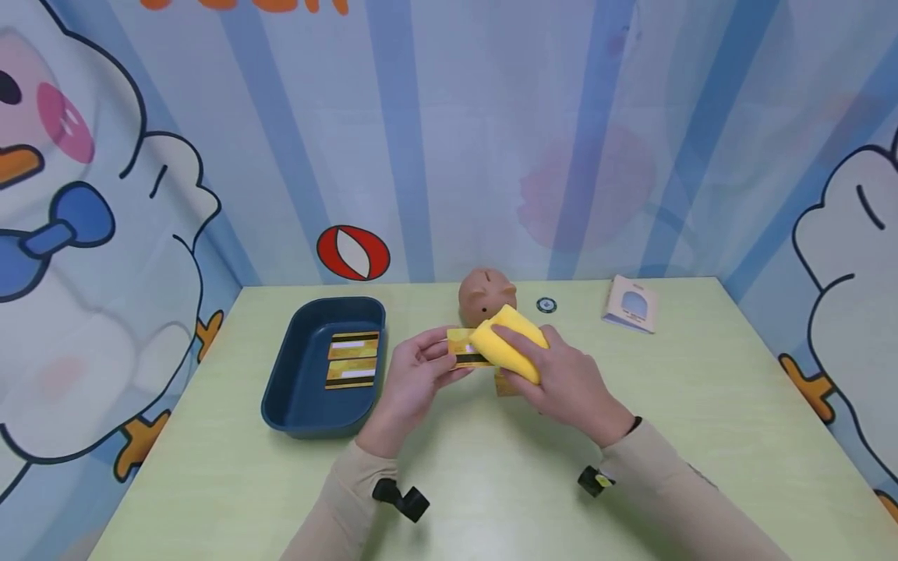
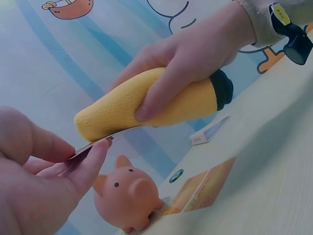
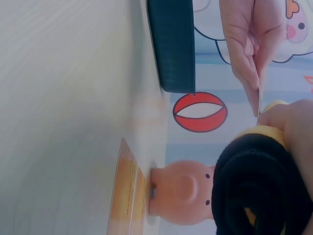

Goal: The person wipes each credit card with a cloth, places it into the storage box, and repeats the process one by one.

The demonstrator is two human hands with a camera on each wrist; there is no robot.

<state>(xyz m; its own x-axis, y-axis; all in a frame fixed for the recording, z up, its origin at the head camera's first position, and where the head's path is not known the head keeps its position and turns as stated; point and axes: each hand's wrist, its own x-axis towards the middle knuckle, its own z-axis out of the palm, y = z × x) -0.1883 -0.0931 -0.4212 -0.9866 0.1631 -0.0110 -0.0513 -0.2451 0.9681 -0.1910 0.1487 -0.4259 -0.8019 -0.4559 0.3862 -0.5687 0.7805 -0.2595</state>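
Note:
My left hand [image 1: 415, 372] pinches a gold bank card [image 1: 461, 347] by its left end, off the table, its dark stripe facing the head camera. In my right hand [image 1: 571, 383] is a folded yellow cloth [image 1: 510, 343] with a black edge [image 3: 254, 181], pressed against the card's right part and hiding it. Two more gold cards [image 2: 210, 183] lie side by side on the table, mostly covered by the right hand in the head view. Inside the blue tray [image 1: 295, 397] at the left are two gold cards [image 1: 352, 360], stripes up.
A pink piggy bank [image 1: 484, 294] stands just beyond the hands. Right of it lies a small dark round token [image 1: 546, 305]. A pale booklet [image 1: 631, 304] sits at the table's back right. A printed curtain [image 1: 463, 140] hangs behind the table [image 1: 701, 405].

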